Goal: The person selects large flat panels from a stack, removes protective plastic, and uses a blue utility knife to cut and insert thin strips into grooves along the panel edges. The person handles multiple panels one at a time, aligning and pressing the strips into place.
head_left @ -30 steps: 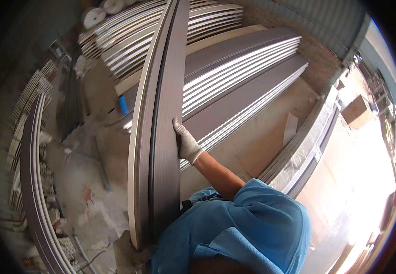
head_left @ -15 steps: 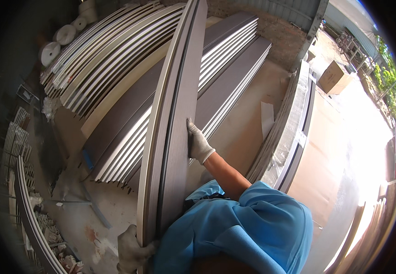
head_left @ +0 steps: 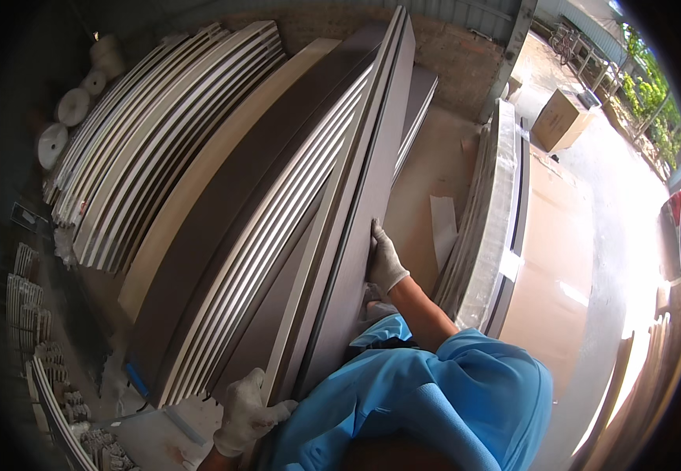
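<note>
A long grey-brown panel (head_left: 356,259) with a black strip along its length and a pale edge stands tilted in front of me, running from my body to the back wall. My left hand (head_left: 248,412), in a pale work glove, grips its near end at the left edge, the thumb across the front. Against the panel's right edge lies my gloved right hand (head_left: 388,257), thumb up; its fingers are partly hidden behind the panel. Just left of the panel is a stack of similar boards (head_left: 238,188) with dark top and white edges.
Pale and brown boards (head_left: 160,133) lean in rows at the left, beside white rolls (head_left: 72,107). Plastic-wrapped lengths (head_left: 478,235) lie at the right, with flat cardboard (head_left: 552,259) beyond. A carton (head_left: 560,119) stands outside. Metal pieces (head_left: 30,306) lie at far left.
The panel has swung to the right at its far end, with both hands still on it. My view has shifted, showing more of the dark stack at the left.
</note>
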The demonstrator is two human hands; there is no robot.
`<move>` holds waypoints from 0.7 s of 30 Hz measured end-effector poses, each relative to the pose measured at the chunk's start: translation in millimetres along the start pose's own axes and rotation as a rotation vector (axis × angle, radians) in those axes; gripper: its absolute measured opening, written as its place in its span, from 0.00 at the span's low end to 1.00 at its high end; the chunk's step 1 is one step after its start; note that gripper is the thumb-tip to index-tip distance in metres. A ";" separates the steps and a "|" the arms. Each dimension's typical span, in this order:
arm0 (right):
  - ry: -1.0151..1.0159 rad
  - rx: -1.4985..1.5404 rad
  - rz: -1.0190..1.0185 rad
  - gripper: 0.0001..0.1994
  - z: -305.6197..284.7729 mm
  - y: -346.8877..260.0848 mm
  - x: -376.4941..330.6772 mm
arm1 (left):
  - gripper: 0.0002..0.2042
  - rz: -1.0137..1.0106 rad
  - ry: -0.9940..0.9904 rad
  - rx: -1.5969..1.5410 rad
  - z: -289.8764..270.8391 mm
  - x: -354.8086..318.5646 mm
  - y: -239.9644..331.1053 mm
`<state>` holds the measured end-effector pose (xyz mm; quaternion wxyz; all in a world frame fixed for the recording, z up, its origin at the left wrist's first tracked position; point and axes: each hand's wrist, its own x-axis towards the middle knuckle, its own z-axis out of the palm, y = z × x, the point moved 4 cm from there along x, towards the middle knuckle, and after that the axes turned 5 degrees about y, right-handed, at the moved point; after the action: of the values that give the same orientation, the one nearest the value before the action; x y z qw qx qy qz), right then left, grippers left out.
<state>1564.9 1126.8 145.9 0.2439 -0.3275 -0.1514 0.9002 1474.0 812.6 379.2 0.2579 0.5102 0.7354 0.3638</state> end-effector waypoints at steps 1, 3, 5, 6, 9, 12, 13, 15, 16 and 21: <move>0.043 -0.007 -0.021 0.36 -3.2 -17.8 8.6 | 0.33 -0.213 -0.018 -0.008 2.2 13.5 -3.5; 0.108 0.016 -0.041 0.36 -8.8 -37.7 21.2 | 0.33 -0.207 -0.076 0.037 4.0 45.1 -0.8; 0.097 0.053 -0.029 0.37 -9.0 -50.8 28.7 | 0.32 -0.194 -0.107 0.061 0.4 67.8 -1.1; 0.102 0.072 -0.024 0.37 -9.9 -56.6 32.2 | 0.32 -0.203 -0.110 0.053 -1.2 79.2 -3.2; 0.062 0.065 0.008 0.38 -8.9 -64.6 39.9 | 0.30 -0.243 -0.144 0.047 -7.6 102.9 -7.2; 0.111 0.021 -0.056 0.37 -11.4 -73.7 50.4 | 0.30 -0.261 -0.158 0.031 -13.9 131.5 -11.0; 0.137 0.022 -0.053 0.37 -13.3 -76.2 54.7 | 0.30 -0.310 -0.184 0.047 -13.5 138.1 -12.7; 0.136 0.034 -0.005 0.37 -15.8 -83.6 66.3 | 0.25 -0.298 -0.246 0.076 -17.8 157.5 -16.6; 0.171 0.061 0.034 0.38 -20.0 -90.5 74.1 | 0.23 -0.265 -0.270 0.093 -18.1 171.1 -19.7; 0.165 0.019 -0.016 0.30 -44.6 -137.0 125.3 | 0.26 -0.101 -0.049 0.064 -7.2 245.8 -59.4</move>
<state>1557.5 1313.7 107.5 0.2659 -0.3970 -0.1249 0.8695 1350.1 1028.5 334.1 0.2771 0.4893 0.7650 0.3141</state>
